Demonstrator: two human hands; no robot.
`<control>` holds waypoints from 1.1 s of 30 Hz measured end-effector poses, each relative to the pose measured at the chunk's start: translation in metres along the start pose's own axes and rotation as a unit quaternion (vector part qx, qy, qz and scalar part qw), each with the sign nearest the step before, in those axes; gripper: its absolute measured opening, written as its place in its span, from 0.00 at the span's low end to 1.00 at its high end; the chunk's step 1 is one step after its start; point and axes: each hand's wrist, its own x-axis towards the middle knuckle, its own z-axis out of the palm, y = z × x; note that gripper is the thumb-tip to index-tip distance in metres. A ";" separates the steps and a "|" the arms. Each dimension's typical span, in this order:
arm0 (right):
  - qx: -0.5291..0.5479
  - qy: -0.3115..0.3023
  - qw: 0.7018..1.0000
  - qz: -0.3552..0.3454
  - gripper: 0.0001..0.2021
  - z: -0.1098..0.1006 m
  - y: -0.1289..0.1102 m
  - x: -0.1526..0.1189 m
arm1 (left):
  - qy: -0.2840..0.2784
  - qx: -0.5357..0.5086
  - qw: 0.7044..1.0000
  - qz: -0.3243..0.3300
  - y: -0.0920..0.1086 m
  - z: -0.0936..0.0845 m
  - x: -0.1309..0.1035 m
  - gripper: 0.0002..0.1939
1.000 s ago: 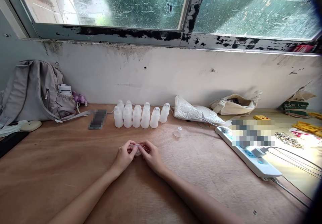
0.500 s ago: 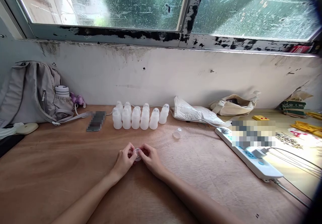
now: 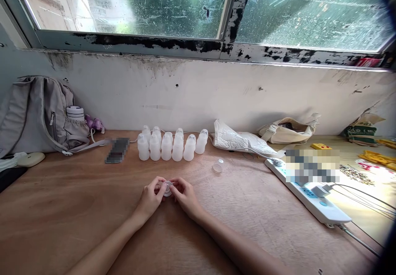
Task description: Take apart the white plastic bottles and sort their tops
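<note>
Evidently, both hands are busy with one small thing: the left hand (image 3: 154, 193) and the right hand (image 3: 183, 191) pinch a clear round piece (image 3: 167, 188) from either side, thumbs and fingers drawn narrow on its rim. It sits between them near the middle of the worktop (image 3: 93, 200), well in front of the bottles (image 3: 166, 147); whether it touches the wood cannot be told.

Judging by how things lie, the upright bottles in their close group by the far edge look finished, with clear tops on. The piece in the fingers and a loose clear cap (image 3: 217, 168), lying to the right of the hands, seem to be what remains, as neither is on a bottle.

As for room, plain wood runs broadly to the left and towards the near edge, which is out of view. The far edge is tighter, with the bottles and a white pouch (image 3: 241, 139) close to the wall (image 3: 198, 89). A power strip (image 3: 309, 192) slants along the right edge, well apart from the hands.
</note>
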 end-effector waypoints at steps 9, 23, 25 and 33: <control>-0.009 -0.014 1.000 0.008 0.11 -0.001 -0.002 -0.001 | -0.016 0.029 0.999 0.019 -0.001 0.003 -0.003 0.08; 0.014 0.010 1.000 0.022 0.11 0.001 -0.001 0.000 | 0.002 0.001 1.000 0.006 -0.002 0.004 -0.001 0.10; 0.012 0.003 1.000 0.018 0.11 0.001 -0.001 0.000 | 0.007 0.015 1.000 0.018 0.000 0.003 -0.001 0.10; -0.075 0.014 0.996 -0.037 0.09 -0.001 -0.008 -0.002 | 0.030 0.100 0.993 0.062 -0.011 0.006 0.000 0.07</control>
